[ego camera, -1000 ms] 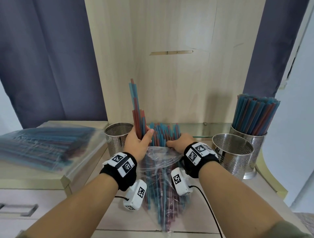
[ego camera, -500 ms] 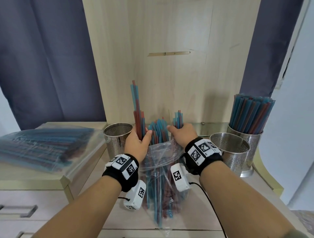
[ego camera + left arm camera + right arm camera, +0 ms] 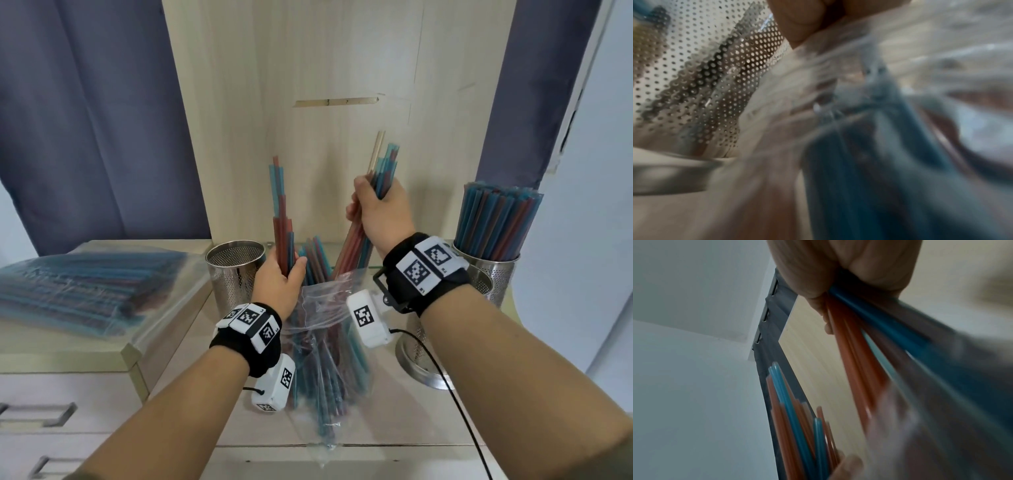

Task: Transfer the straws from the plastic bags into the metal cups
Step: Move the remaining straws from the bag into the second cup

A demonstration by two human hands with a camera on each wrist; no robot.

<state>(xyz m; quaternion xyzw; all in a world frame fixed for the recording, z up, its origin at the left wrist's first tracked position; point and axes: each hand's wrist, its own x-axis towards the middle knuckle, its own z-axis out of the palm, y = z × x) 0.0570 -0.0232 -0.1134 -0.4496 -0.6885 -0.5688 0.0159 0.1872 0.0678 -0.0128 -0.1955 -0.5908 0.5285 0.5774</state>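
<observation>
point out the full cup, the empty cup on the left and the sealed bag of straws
full cup [image 3: 497,274], head view, perforated wall
empty cup [image 3: 228,279], head view, perforated wall
sealed bag [image 3: 85,291], head view, top face

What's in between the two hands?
In the head view, loose red and blue straws poke from the clear plastic bag between left hand and right hand.

Open bag [image 3: 325,329] mid-surface [image 3: 394,428]; empty cup [image 3: 236,270] to its left, filled cup [image 3: 493,270] far right; sealed bag [image 3: 85,291] on left cabinet [image 3: 68,387].
</observation>
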